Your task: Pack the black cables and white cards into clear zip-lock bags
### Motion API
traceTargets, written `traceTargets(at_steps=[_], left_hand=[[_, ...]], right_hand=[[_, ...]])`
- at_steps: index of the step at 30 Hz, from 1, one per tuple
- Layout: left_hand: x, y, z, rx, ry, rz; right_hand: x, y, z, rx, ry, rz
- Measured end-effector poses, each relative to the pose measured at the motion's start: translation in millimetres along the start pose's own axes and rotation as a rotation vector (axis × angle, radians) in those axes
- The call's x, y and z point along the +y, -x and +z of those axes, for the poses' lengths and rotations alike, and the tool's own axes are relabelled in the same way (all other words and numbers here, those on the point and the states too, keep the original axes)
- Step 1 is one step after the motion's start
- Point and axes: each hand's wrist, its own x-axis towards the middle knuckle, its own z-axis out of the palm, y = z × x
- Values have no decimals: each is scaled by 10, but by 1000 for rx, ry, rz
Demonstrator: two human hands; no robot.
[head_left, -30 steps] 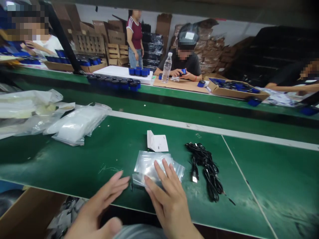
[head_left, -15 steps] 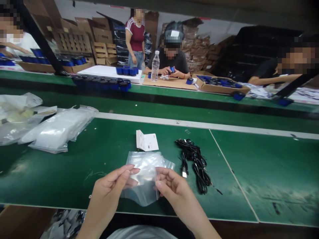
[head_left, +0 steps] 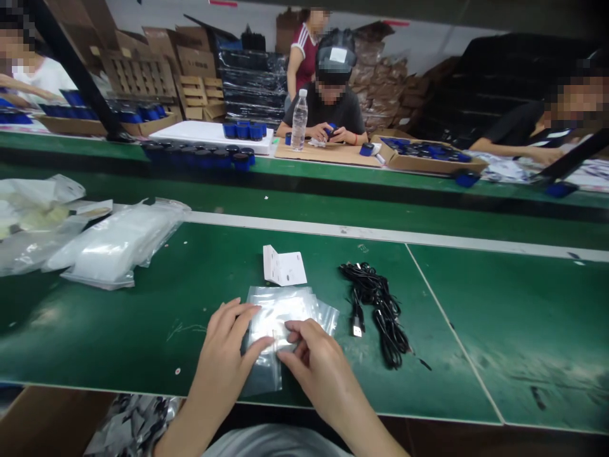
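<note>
A small stack of clear zip bags (head_left: pixel 264 376) lies on the green table just in front of me. My left hand (head_left: pixel 231 336) rests on the left side of the stack, fingers stretched out and thumb apart. At the edge of the top bag, my right hand (head_left: pixel 309 355) has curled fingers and thumb closed on the plastic. Beyond the bags stands a folded white leaflet (head_left: pixel 290 269). Bundled black USB cables (head_left: pixel 378 304) lie to the right of my right hand.
Filled plastic bags (head_left: pixel 109 244) lie at the left. A pale strip (head_left: pixel 328 231) crosses the table. On the far bench are blue round containers (head_left: pixel 245 131), a water bottle (head_left: pixel 299 120) and a cardboard tray (head_left: pixel 423 162). Co-workers sit beyond; one person stands behind.
The bag that was lifted between both hands is now lower, against the stack. My left fingers have spread onto the bags, and my right hand has shifted slightly left. The standing person moved right.
</note>
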Motion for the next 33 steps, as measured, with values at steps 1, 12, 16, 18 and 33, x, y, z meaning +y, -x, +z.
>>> traceTargets(at_steps=[1, 12, 16, 18, 33], left_hand=[[-34, 13, -25, -30, -24, -2], [-88, -20, -262, -247, 29, -175], [-1, -92, -301, -187, 91, -208], [63, -105, -314, -78, 74, -200], [361, -46, -316, -266, 543, -339]], right_hand=[[-10, 3, 5, -1, 93, -19], [-108, -72, -10, -2, 152, -47], [-154, -14, -81, -107, -155, -72], [-159, -13, -109, -121, -210, -8], [-166, -52, -77, -179, -745, 199]])
